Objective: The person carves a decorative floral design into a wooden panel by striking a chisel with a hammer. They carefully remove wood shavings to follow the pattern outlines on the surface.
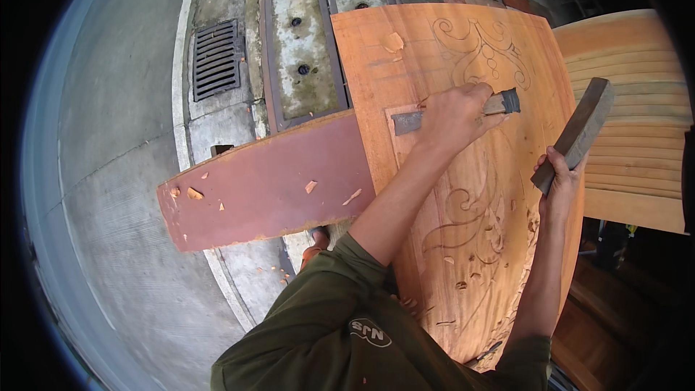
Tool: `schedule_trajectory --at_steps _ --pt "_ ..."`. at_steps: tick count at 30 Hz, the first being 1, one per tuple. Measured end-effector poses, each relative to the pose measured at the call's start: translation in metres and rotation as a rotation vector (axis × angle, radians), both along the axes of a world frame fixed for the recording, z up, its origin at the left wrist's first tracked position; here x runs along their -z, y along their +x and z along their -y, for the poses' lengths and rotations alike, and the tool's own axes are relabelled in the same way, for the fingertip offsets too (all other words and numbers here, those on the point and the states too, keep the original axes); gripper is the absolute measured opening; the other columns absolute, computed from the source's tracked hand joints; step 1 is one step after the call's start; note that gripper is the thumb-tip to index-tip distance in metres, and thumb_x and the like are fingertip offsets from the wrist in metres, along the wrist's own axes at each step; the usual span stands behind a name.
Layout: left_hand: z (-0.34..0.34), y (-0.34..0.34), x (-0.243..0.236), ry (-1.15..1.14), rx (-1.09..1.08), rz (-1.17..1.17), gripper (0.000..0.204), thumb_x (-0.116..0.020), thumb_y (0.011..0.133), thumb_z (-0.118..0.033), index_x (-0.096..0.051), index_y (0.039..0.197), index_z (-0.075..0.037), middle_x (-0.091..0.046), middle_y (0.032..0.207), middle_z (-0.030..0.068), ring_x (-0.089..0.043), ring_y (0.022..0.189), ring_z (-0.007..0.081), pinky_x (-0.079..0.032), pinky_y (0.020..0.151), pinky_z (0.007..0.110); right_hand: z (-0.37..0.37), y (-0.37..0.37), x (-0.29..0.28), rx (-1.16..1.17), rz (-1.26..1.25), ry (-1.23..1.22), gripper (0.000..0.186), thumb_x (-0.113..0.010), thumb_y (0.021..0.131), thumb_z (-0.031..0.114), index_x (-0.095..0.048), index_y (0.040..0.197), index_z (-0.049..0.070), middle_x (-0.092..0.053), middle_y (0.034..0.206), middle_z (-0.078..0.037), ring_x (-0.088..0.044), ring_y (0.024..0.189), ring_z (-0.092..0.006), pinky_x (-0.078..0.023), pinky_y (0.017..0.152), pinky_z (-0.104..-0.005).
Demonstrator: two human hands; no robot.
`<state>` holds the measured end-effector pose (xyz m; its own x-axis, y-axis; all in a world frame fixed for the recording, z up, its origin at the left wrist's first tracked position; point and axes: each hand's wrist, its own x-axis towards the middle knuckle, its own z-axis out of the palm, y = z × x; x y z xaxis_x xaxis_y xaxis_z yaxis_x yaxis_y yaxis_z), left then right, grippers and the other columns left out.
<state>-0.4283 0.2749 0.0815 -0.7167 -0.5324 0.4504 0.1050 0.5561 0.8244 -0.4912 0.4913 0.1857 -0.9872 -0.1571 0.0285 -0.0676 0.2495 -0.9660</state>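
A chisel [407,123] with a flat grey blade and a dark-wrapped wooden handle end is gripped in my left hand [452,119], fingers closed around it. Its blade lies low over a wooden panel [405,36], at the corner of a cut border line. Curled scroll patterns [481,51] are drawn or carved on the panel above and below that hand. To the right, my right hand [565,174] is wrapped around the lower end of a long dark wooden block [579,127], raised and tilted, apart from the chisel.
A maroon board [275,181] with scattered wood chips [311,187] juts out left of the panel. More shavings lie on the panel's near part. A slatted wooden piece [630,116] stands at right. On the ground at left is a drain grate [216,60], beside concrete slabs with holes.
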Motion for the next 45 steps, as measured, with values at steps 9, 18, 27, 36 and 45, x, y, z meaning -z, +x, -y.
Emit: schedule_trajectory --at_steps 9,18,27,36,45 --pt "0.004 0.009 -0.008 0.045 0.027 -0.04 0.046 -0.087 0.083 -0.046 -0.07 0.097 -0.006 -0.073 0.09 0.0135 -0.075 0.084 0.0359 -0.057 0.068 0.047 -0.011 0.014 0.025 -0.167 -0.049 0.176 0.087 -0.074 0.087 -0.003 -0.039 0.165 0.01 -0.064 0.109 -0.005 -0.063 0.089 -0.0136 -0.054 0.083 -0.0301" --pt "0.003 0.009 -0.004 0.028 -0.011 -0.01 0.049 -0.088 0.082 -0.047 -0.074 0.106 -0.006 -0.076 0.094 0.0139 -0.075 0.083 0.0358 -0.058 0.068 0.047 -0.007 0.019 0.025 -0.314 -0.028 0.308 0.096 -0.072 0.085 -0.007 -0.032 0.171 0.01 -0.064 0.134 -0.009 -0.063 0.123 -0.0188 -0.051 0.104 -0.0324" --pt "-0.034 0.031 -0.036 -0.046 -0.029 -0.041 0.045 -0.088 0.083 -0.044 -0.076 0.105 -0.007 -0.075 0.085 0.0117 -0.075 0.076 0.0318 -0.058 0.065 0.044 -0.028 0.046 0.025 -0.247 -0.108 0.265 0.092 -0.076 0.088 -0.006 -0.032 0.168 0.008 -0.064 0.11 -0.005 -0.063 0.095 -0.0136 -0.054 0.085 -0.0299" --pt "-0.035 -0.01 -0.009 0.002 0.104 -0.064 0.047 -0.086 0.085 -0.049 -0.074 0.102 -0.007 -0.074 0.085 0.0128 -0.074 0.077 0.0355 -0.058 0.066 0.047 -0.053 0.026 -0.02 0.108 -0.105 -0.108 0.06 -0.076 0.091 0.003 -0.046 0.142 0.006 -0.063 0.098 -0.01 -0.065 0.077 -0.0186 -0.055 0.069 -0.0343" --pt "-0.033 -0.005 -0.007 -0.01 0.12 -0.011 0.045 -0.085 0.086 -0.049 -0.074 0.103 -0.008 -0.074 0.087 0.0108 -0.075 0.08 0.0341 -0.058 0.067 0.047 -0.054 0.024 0.026 -0.173 -0.236 0.349 0.063 -0.074 0.089 0.001 -0.045 0.144 0.007 -0.065 0.098 -0.011 -0.066 0.074 -0.0176 -0.056 0.068 -0.033"
